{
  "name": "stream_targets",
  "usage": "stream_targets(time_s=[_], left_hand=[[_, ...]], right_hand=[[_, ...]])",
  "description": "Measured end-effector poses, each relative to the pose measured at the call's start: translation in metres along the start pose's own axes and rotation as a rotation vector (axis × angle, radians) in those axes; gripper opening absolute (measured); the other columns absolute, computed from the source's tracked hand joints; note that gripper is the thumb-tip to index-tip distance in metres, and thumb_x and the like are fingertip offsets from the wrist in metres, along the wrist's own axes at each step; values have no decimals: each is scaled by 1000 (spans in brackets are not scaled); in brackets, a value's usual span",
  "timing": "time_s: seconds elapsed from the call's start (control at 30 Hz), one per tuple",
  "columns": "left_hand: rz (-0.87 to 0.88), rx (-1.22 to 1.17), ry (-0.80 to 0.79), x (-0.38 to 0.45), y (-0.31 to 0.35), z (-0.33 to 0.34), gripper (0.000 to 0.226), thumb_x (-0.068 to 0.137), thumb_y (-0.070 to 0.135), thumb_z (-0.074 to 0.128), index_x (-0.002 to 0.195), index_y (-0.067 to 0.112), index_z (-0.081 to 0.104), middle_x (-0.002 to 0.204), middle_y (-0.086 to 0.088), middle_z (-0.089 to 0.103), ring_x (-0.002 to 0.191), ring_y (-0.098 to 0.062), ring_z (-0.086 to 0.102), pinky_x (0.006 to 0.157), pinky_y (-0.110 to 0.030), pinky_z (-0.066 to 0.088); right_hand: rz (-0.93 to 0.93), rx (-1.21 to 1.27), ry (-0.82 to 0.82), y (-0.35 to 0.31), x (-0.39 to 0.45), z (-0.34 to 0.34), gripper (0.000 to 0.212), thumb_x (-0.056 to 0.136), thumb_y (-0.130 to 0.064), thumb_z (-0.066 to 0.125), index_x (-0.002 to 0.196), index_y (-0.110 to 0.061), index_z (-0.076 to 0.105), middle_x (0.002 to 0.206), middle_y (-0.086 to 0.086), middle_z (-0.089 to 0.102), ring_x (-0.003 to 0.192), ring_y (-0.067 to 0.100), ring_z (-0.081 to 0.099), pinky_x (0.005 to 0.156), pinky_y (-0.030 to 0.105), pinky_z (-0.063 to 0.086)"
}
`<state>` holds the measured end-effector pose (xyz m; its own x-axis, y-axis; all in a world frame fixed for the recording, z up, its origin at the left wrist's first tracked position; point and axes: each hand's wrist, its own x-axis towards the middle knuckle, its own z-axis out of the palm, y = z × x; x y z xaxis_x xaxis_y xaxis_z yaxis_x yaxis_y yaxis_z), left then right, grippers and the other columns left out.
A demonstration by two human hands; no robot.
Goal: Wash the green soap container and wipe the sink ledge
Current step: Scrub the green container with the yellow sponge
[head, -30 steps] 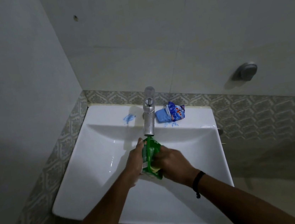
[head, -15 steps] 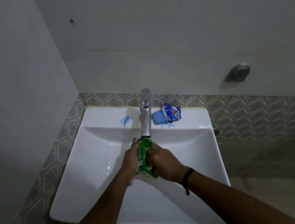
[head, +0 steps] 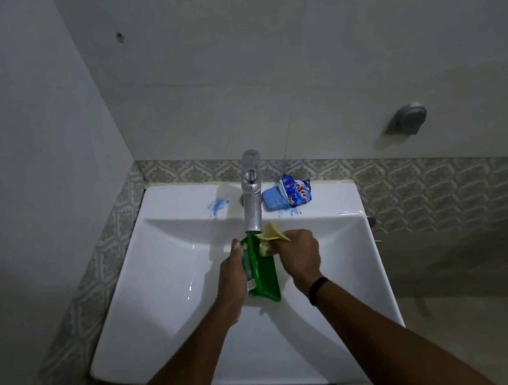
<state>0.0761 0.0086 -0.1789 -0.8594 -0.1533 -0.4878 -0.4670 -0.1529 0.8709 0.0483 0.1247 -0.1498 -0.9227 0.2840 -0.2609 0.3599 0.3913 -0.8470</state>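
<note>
Moved: right hand [head: 300,255] slid off the soap container [head: 260,271], yellow cloth [head: 272,233] now showing by the tap [head: 252,205].
Grip: left hand [head: 233,278] wraps the container; right pinches the cloth.
Container: over the sink [head: 163,299], long axis pointing at the spout.
Nearer: right, touching its top end.

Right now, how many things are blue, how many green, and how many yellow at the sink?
Blue: 2, the blue soap bar and its blue wrapper
Green: 1, the green soap container
Yellow: 1, the yellow cloth
Total: 4
</note>
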Motion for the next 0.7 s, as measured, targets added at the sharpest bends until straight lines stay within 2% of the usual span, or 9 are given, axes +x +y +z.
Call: stream_targets(time_s=[0.13, 0.27, 0.3, 0.37, 0.43, 0.5, 0.57, 0.63, 0.7], left_hand=[[-36, -20, -23, 1, 7, 5, 45, 100, 53, 28, 100, 25, 63, 94, -2, 67, 88, -16, 62, 72, -28, 47], [-87, -95, -48, 9, 20, -11, 53, 98, 58, 28, 107, 23, 67, 101, -8, 71, 92, -23, 65, 82, -35, 49], [-89, -78, -73, 10, 21, -15, 53, 98, 59, 28, 104, 25, 68, 102, -8, 72, 94, -23, 65, 86, -36, 49], [-137, -43, -120, 7, 17, -17, 53, 97, 61, 27, 101, 28, 68, 105, -6, 71, 98, -24, 64, 91, -37, 47], [-195, -28, -155, 4, 8, -15, 56, 95, 64, 27, 107, 28, 68, 111, -8, 70, 105, -29, 63, 98, -44, 46], [-226, -49, -201, 3, 1, -13, 58, 93, 66, 30, 111, 26, 68, 114, -13, 69, 108, -33, 62, 102, -52, 44], [-234, -77, -208, 4, 5, -15, 58, 93, 65, 31, 108, 24, 70, 112, -14, 71, 108, -33, 63, 102, -53, 44], [-225, -93, -192, 9, 13, -21, 58, 95, 63, 31, 109, 22, 70, 109, -13, 72, 104, -30, 65, 96, -44, 48], [-188, -110, -173, 14, 20, -28, 58, 96, 60, 32, 111, 18, 69, 106, -11, 73, 96, -26, 67, 83, -34, 51]], right_hand=[[-130, -28, -146, 2, -14, 21, 30, 88, -19, 60, 58, -17, 64, 64, 10, 67, 63, 29, 65, 62, 39, 53], [-460, -152, -346, 7, -22, 12, 40, 76, -4, 68, 48, -23, 49, 52, -5, 49, 50, 8, 46, 53, 25, 36], [-611, -255, -350, 10, -22, 7, 37, 71, -7, 72, 48, -21, 47, 54, -7, 47, 54, 8, 44, 55, 25, 31], [-915, -666, -354, 12, -14, -3, 22, 66, -17, 76, 56, -14, 56, 61, 0, 54, 70, 17, 49, 60, 30, 29], [-1071, -929, -312, 11, -4, -10, 16, 66, -20, 77, 61, -16, 62, 64, 2, 60, 74, 24, 51, 61, 33, 33], [-1045, -932, -222, 5, 3, -9, 14, 67, -19, 78, 63, -18, 65, 63, -1, 62, 71, 23, 50, 60, 33, 35], [-900, -809, -124, -1, 0, -2, 8, 70, -18, 74, 67, -15, 67, 65, 1, 64, 72, 24, 49, 60, 33, 32], [-767, -665, -118, 3, -15, 14, 2, 70, -12, 65, 68, -12, 64, 69, 7, 64, 74, 29, 49, 62, 32, 28], [-785, -565, -188, 11, -34, 23, 4, 66, -12, 64, 70, -12, 62, 77, 11, 63, 80, 31, 51, 64, 34, 29]])
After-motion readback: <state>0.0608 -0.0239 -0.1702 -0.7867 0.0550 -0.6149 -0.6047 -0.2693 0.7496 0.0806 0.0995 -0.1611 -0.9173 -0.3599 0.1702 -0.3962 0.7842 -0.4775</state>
